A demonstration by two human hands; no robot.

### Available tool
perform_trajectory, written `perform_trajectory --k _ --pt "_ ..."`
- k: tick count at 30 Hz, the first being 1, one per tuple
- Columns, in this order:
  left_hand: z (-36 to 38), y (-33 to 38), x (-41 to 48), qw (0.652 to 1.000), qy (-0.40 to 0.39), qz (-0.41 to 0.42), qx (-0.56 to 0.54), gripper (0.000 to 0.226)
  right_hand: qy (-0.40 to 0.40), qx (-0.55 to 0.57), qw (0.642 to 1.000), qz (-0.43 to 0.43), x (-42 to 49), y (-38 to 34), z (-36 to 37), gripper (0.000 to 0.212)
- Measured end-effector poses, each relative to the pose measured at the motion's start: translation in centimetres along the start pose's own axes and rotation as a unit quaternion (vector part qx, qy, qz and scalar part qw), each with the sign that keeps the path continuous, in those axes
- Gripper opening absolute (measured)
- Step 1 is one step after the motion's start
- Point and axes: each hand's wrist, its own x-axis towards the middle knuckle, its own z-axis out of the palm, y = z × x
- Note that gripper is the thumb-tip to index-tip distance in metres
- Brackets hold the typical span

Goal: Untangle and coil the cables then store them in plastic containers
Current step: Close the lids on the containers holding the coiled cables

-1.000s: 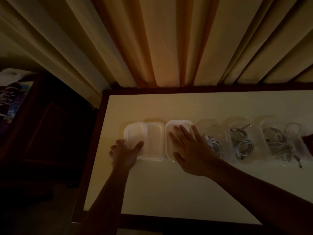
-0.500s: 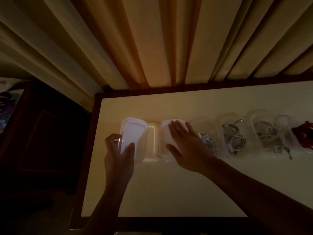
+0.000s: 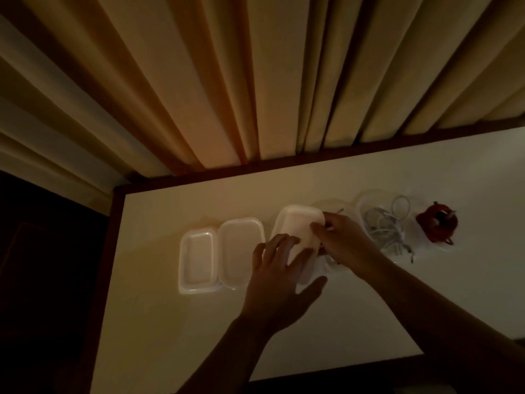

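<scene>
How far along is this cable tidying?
Well along, it seems. White cables lie bundled in an open clear container, and a red cable sits coiled at the far right. The left hand presses and the right hand grips a white lid, apparently closing a tub hidden beneath. Two spare lids lie unused, so lidding remains.

The lid [image 3: 298, 228], the left hand [image 3: 279, 275] and the right hand [image 3: 346, 244] covered nearly all of the container [image 3: 321, 269] beneath; its contents were hidden. The table [image 3: 170, 308] ran past the right edge of view.
</scene>
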Motion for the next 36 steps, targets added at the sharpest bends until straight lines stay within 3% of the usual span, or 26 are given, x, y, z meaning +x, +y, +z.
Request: perform_trajectory --k 2,7,10,12,17,19,23,26,31,36 --pt "1.4 -0.5 -0.2 0.998 -0.031 -0.045 0.017 0.057 -0.013 -0.144 0.987 -0.07 1.3 0.9 0.0 0.034" --pt "4.1 -0.5 -0.8 0.989 -0.091 -0.092 0.068 0.058 -0.005 -0.394 0.894 -0.215 3.9 2.3 0.1 0.047" --pt "4.5 0.1 -0.4 0.986 -0.077 -0.108 0.103 0.057 0.004 -0.441 0.845 -0.303 4.3 2.3 -0.3 0.048" --pt "4.4 0.0 0.1 0.984 -0.076 -0.113 0.113 0.057 -0.031 -0.455 0.818 -0.35 3.6 3.1 -0.1 0.05" --pt "4.4 -0.3 0.1 0.983 -0.091 -0.112 0.116 0.059 -0.09 -0.528 0.758 -0.372 2.6 6.1 0.3 0.071" --pt "3.8 -1.2 -0.1 0.979 -0.09 -0.121 0.141 0.067 -0.104 -0.535 0.753 -0.369 2.9 6.1 0.2 0.073" --pt "1.9 -2.4 1.1 0.949 -0.178 -0.129 0.225 0.087 -0.131 -0.527 0.749 -0.38 3.6 5.6 -0.2 0.087" --pt "1.2 -2.0 2.2 0.935 -0.228 -0.114 0.247 0.091 -0.137 -0.509 0.759 -0.382 3.7 5.6 0.0 0.097" --pt "-0.1 -1.9 3.4 0.926 -0.246 -0.093 0.27 0.096 -0.159 -0.503 0.775 -0.348 3.5 5.1 0.7 0.107" --pt "-0.5 -2.0 4.0 0.914 -0.285 -0.099 0.272 0.096 -0.163 -0.489 0.787 -0.339 3.5 5.2 0.4 0.095"
